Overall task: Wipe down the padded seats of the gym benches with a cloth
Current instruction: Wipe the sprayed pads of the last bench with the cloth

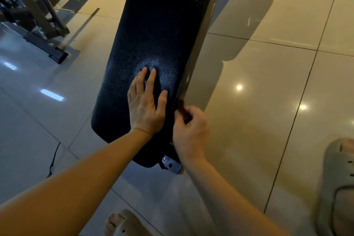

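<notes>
A long black padded bench seat (pixel 162 25) runs from the lower middle up and away from me. My left hand (pixel 146 103) lies flat on its near end, fingers straight and spread on the textured vinyl. My right hand (pixel 188 130) is at the seat's right edge, fingers curled round a small dark red cloth (pixel 181 106). Only a scrap of that cloth shows above my fingers, pressed against the side of the pad.
A metal bracket (pixel 171 165) sticks out under the seat's near end. Dark frames of other gym equipment (pixel 34 15) stand at the upper left. Glossy floor tiles (pixel 268 82) surround the bench. My feet in grey sandals (pixel 337 188) are at the bottom and right.
</notes>
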